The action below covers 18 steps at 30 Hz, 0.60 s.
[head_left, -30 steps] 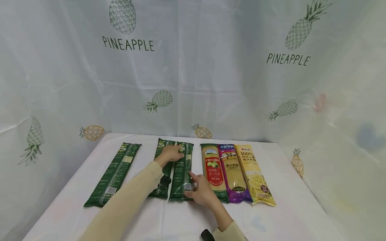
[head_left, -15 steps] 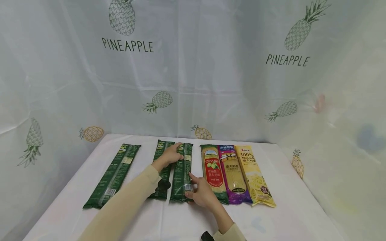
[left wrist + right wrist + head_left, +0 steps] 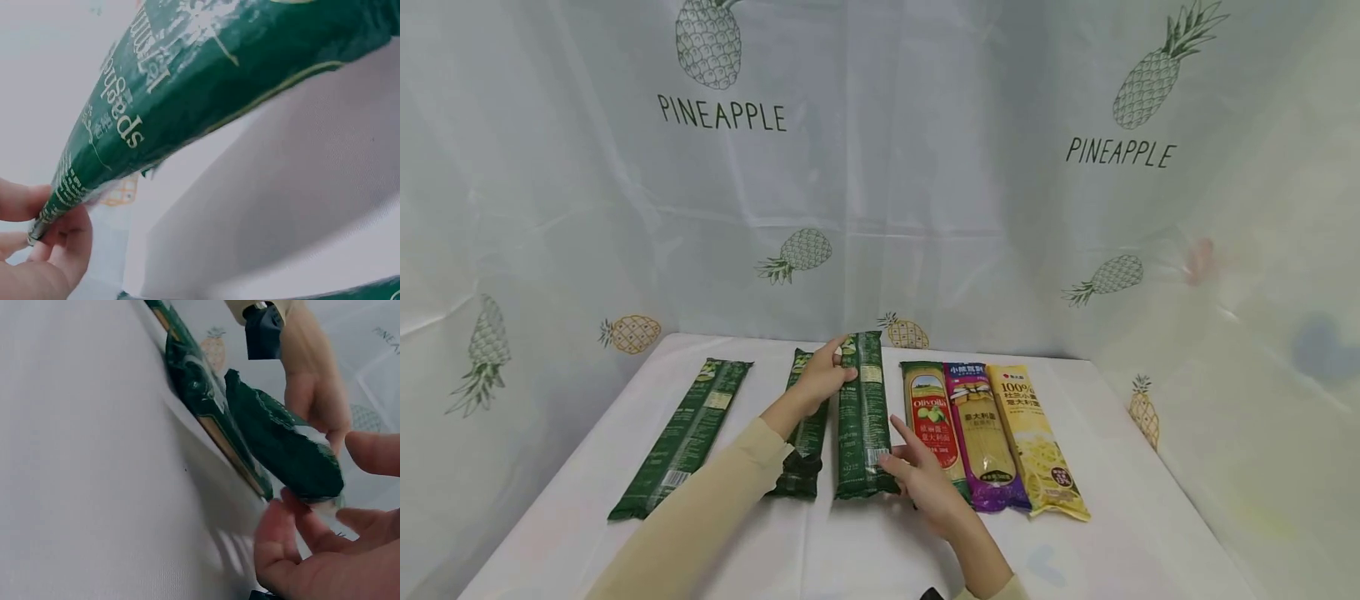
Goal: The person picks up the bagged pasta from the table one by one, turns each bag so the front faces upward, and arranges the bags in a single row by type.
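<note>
A green pack of spaghetti [image 3: 862,425] is raised off the table, its printed back facing up. My left hand [image 3: 820,379] pinches its far end; in the left wrist view the fingertips and thumb of that left hand [image 3: 47,250] squeeze the narrow end of the spaghetti pack [image 3: 206,69]. At the near right corner, my right hand [image 3: 928,487] holds the pack. In the right wrist view, fingers of the right hand [image 3: 337,550] lie under the near end of the pack [image 3: 287,450], with the thumb on the upper side.
Another green pack [image 3: 805,442] lies just left, partly behind the left arm. Farther left lies a similar green pack [image 3: 681,442]. On the right are a green-and-red pasta pack [image 3: 934,425], a purple one [image 3: 988,433] and a yellow one [image 3: 1037,442], side by side. A pineapple-print curtain [image 3: 925,167] stands behind the white table [image 3: 850,550].
Both hands have lifted the middle green spaghetti pack off the table and shifted it slightly right. The other packs have stayed in place.
</note>
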{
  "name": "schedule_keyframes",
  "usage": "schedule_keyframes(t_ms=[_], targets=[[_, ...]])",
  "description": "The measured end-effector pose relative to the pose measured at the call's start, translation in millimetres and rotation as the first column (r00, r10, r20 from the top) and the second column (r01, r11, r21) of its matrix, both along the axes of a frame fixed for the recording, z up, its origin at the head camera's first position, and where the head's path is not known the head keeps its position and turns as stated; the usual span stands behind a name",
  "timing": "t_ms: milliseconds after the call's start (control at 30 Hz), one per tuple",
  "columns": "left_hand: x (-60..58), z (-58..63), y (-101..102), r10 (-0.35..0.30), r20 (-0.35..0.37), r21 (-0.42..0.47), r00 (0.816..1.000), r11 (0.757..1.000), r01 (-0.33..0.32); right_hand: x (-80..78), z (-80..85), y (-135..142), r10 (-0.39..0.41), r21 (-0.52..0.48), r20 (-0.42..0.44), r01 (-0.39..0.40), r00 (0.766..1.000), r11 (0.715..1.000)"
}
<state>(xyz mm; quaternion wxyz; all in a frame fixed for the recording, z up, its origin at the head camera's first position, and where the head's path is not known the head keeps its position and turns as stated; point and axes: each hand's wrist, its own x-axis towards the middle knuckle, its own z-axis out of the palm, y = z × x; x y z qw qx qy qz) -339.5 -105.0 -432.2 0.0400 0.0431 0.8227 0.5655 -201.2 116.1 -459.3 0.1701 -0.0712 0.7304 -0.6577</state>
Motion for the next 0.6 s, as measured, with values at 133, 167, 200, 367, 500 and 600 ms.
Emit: schedule_keyframes(t_ms=[133,167,200,367,500,600], targets=[[3.8,9.3,3.7,-0.011,-0.008,0.024,1.000,1.000,0.011,3.1,2.7,-0.1,-0.018,-0.111,0.038,0.023,0.999,0.994],[5.0,11.2,4.6,-0.016,-0.007,0.026,1.000,1.000,0.016,3.8,2.8,-0.2,-0.016,-0.131,0.042,0.022,0.999,0.991],[5.9,12.8,5.5,-0.018,-0.004,0.025,1.000,1.000,0.019,4.4,2.9,-0.4,-0.014,-0.139,0.037,0.019,0.999,0.990],[8.9,17.8,8.7,-0.040,-0.003,-0.022,0.999,0.999,0.039,5.9,2.9,-1.9,-0.034,-0.099,-0.026,0.032,0.999,0.995],[10.5,21.3,9.6,-0.063,-0.032,-0.084,0.997,0.995,0.061,7.4,3.7,-5.7,-0.069,-0.073,-0.066,0.064,0.995,0.995],[10.0,20.6,8.3,-0.078,-0.057,-0.138,0.995,0.988,0.070,9.6,6.0,-8.9,-0.089,-0.056,-0.082,0.085,0.993,0.995]])
